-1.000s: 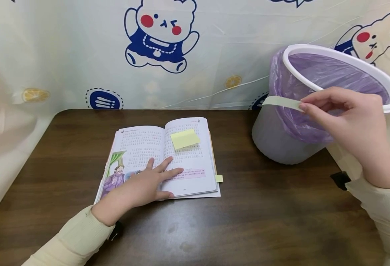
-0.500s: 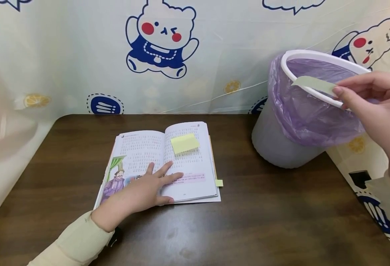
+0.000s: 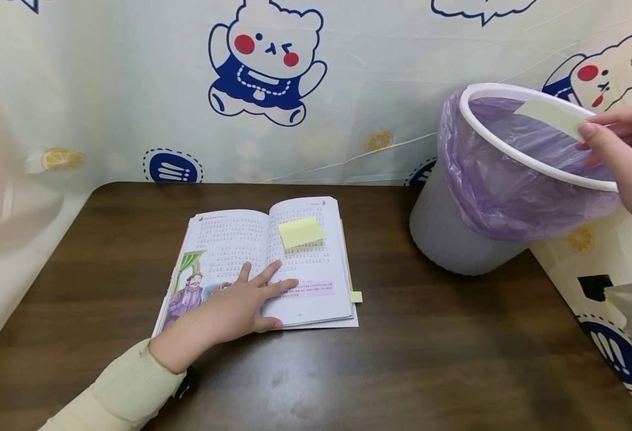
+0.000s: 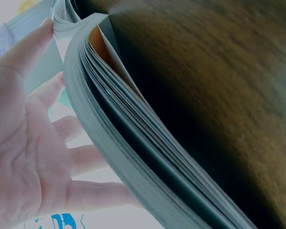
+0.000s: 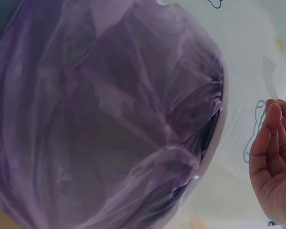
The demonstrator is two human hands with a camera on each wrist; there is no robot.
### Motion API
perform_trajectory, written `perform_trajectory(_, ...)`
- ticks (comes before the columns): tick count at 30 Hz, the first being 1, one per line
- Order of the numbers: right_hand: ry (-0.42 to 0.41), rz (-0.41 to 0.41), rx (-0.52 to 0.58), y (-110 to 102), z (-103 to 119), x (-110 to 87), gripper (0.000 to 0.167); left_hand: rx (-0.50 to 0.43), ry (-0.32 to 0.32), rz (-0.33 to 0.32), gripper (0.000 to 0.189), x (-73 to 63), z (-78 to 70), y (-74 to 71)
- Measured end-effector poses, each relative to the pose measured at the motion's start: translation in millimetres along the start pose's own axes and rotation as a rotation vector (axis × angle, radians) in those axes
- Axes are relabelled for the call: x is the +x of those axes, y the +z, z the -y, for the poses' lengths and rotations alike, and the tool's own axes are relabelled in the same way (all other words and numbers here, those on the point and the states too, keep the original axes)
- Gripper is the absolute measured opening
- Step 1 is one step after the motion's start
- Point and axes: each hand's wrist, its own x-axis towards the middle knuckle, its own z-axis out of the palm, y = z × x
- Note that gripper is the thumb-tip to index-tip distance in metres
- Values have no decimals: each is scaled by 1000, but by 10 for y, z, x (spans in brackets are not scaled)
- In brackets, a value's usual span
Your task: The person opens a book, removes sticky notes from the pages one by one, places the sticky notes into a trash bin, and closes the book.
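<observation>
An open book (image 3: 230, 230) lies on the brown table, with my left hand (image 3: 235, 308) resting spread over its lower middle. In the left wrist view, the straight fingers (image 4: 86, 195) lie along the page-block edge (image 4: 100, 138). My right hand (image 3: 631, 155) pinches one end of a pale green-yellow paper strip (image 3: 552, 117) between thumb and fingertips. The strip hangs over the mouth of a bin (image 3: 450, 239) lined with a purple plastic bag (image 3: 510, 203). In the right wrist view, the right hand (image 5: 276, 162) is beside the bag, the strip (image 5: 270, 76) faint above it.
A yellow sticky note (image 3: 301, 232) is on the book's right page, its lower edge lifted. A small yellow tab (image 3: 356, 297) pokes out at the right edge. Behind the table (image 3: 413, 335) hangs a printed curtain (image 3: 149, 90). The bin's white rim (image 3: 542, 161) tilts toward me.
The right hand has moved right and up with the paper strip, from in front of the bin to over its opening. The left hand has stayed on the book.
</observation>
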Motion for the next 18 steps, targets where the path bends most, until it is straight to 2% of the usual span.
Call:
perform_trajectory(9, 57, -30, 85, -24, -157, 88, 28, -10, -7, 16, 71, 0, -11, -3)
perform_trajectory(18, 112, 36, 102, -112, -296, 120, 28, 2, -6, 13, 71, 6, -10, -14)
